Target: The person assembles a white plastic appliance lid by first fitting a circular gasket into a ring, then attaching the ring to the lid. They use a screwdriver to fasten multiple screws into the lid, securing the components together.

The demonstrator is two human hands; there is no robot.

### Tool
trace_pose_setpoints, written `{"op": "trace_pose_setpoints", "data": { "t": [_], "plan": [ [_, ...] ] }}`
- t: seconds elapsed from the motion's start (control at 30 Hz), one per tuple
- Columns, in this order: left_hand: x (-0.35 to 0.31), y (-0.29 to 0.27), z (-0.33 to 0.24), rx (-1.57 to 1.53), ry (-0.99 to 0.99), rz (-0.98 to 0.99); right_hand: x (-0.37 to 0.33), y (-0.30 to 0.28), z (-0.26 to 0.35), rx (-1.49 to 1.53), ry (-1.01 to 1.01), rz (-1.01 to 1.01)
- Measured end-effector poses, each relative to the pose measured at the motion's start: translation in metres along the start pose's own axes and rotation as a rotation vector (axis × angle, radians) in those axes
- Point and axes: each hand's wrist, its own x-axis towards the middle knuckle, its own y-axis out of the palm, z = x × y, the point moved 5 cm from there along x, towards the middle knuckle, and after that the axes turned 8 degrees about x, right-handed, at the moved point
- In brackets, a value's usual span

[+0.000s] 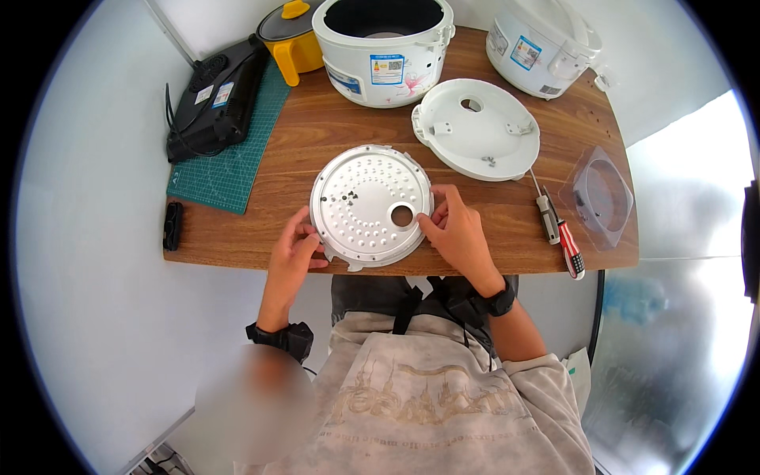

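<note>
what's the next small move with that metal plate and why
Probably pick the small dark screws off the perforated metal plate before lifting it. Both the left hand and the right hand grip its rim at the wooden table edge, and the loose screws lying on it could roll off if it tilts.

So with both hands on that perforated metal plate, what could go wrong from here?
The small dark screws lie loose on the perforated plate; if the left hand or right hand tilts it, they may roll off or drop through its large hole. The plate also sits near the table's front edge, so it could slip off.
</note>
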Motion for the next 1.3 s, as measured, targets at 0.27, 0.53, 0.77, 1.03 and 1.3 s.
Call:
{"op": "trace_pose_setpoints", "data": {
  "t": [0.27, 0.53, 0.77, 1.03, 1.3],
  "plan": [
    [0.016, -0.006, -0.007, 0.151, 0.037, -0.018, 0.003, 0.000, 0.001, 0.012, -0.008, 0.023],
    [0.030, -0.007, -0.009, 0.260, 0.031, -0.146, 0.000, 0.001, 0.002, -0.025, -0.080, -0.001],
    [0.035, -0.005, -0.005, 0.232, 0.048, -0.168, -0.001, 0.000, 0.002, -0.066, -0.061, 0.024],
    [0.022, 0.017, -0.015, 0.290, 0.061, 0.004, -0.024, -0.025, 0.004, -0.239, -0.098, 0.000],
    [0.018, 0.054, -0.030, 0.270, 0.006, 0.162, -0.041, -0.066, -0.008, -0.283, 0.025, -0.029]
  ]
}}
